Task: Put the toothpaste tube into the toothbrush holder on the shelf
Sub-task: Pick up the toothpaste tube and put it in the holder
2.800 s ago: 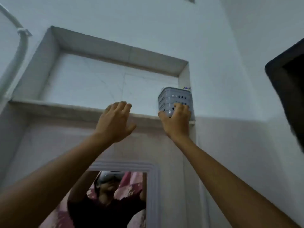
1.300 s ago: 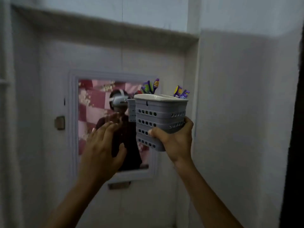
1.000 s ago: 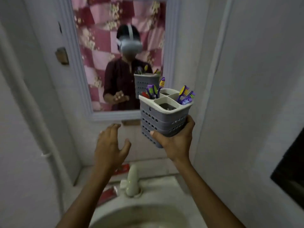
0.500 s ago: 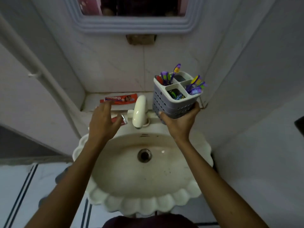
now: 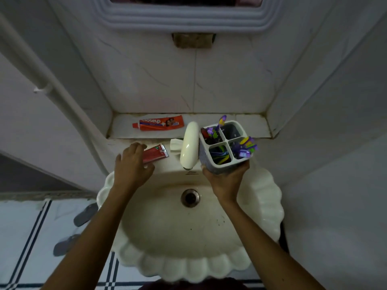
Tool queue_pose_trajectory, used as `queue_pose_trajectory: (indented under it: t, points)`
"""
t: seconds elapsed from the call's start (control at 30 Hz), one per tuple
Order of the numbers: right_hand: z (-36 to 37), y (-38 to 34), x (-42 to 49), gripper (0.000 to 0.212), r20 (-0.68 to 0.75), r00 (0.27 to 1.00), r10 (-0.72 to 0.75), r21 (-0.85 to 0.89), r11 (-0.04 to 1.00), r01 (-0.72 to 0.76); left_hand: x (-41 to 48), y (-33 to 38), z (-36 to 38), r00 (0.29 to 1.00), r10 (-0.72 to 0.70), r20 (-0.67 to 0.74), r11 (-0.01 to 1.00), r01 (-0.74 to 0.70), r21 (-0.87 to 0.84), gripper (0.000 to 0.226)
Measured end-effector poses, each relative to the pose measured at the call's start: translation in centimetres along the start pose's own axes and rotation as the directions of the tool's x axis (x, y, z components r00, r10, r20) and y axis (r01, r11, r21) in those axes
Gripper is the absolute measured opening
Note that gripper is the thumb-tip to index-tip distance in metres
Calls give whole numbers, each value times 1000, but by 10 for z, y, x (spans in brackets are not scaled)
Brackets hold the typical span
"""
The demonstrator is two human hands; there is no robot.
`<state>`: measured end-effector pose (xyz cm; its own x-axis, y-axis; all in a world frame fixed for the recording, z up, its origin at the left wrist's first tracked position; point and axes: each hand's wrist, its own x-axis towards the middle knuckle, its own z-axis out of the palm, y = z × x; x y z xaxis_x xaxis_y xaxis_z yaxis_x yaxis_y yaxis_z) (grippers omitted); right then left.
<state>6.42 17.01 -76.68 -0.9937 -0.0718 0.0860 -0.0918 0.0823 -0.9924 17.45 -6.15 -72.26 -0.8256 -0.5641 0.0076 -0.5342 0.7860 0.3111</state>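
My right hand (image 5: 227, 181) grips the grey four-compartment toothbrush holder (image 5: 225, 141) from below, upright above the sink's back right rim. Purple and yellow toothbrushes stick out of three compartments; the far right one looks empty. A small red toothpaste tube (image 5: 157, 153) lies on the sink's back left rim. My left hand (image 5: 130, 166) covers its left end, fingers curled over the far side and thumb on the near side. A second, orange-red toothpaste tube (image 5: 161, 123) lies on the tiled ledge behind the sink.
A cream faucet (image 5: 188, 143) stands between my hands, close against the holder's left side. Below is the scalloped cream sink (image 5: 270, 206) with its drain (image 5: 190, 198). A white pipe (image 5: 52, 84) runs down the left wall. The mirror frame (image 5: 188, 17) hangs above.
I took the holder off the high shelf and brought it down beside the faucet. My view dropped to the sink. My left hand has come down onto the red tube.
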Motion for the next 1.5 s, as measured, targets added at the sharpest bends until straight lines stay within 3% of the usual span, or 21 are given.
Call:
queue_pose_trajectory:
  t: [0.13,0.27,0.37,0.53,0.63,0.73,0.8,0.93,1.1,1.37,1.5]
  points:
    - [-1,-3,1,126,-6,1000,16,-1,1000,-16,4,-20,-5,979,-91,180,993,75,96,56]
    - [-1,-13,4,133,-27,1000,-9,7,1000,9,12,-29,-14,982,-85,171,996,89,-12,42]
    - [-2,-17,4,129,-26,1000,-14,0,1000,14,16,-33,-27,981,8,192,995,10,-95,39]
    - [-4,-23,5,119,-9,1000,-3,-17,1000,2,28,-17,-86,983,182,29,958,-170,-230,32]
    - [-5,-22,5,116,-3,1000,-6,-20,1000,6,42,9,-126,975,205,-83,931,-220,-290,31]
    - [-5,-21,5,118,-5,1000,3,-36,999,-3,54,52,-160,926,319,-201,865,-371,-337,42]
    - [-5,-20,6,118,-9,1000,2,-43,999,-2,61,89,-172,886,415,-207,810,-463,-359,41]
    - [-5,-22,8,116,-13,1000,18,-33,999,-18,80,160,-171,828,538,-161,727,-552,-408,39]
    - [-7,-21,8,119,1,1000,30,-11,999,-30,99,215,-149,757,653,29,741,-631,-229,34]
    - [-6,-21,10,121,1,999,51,-28,998,-51,116,223,-133,699,674,239,732,-676,-86,29]
    - [-7,-20,7,115,5,999,52,-55,997,-52,121,225,-141,621,670,407,697,-715,-55,34]
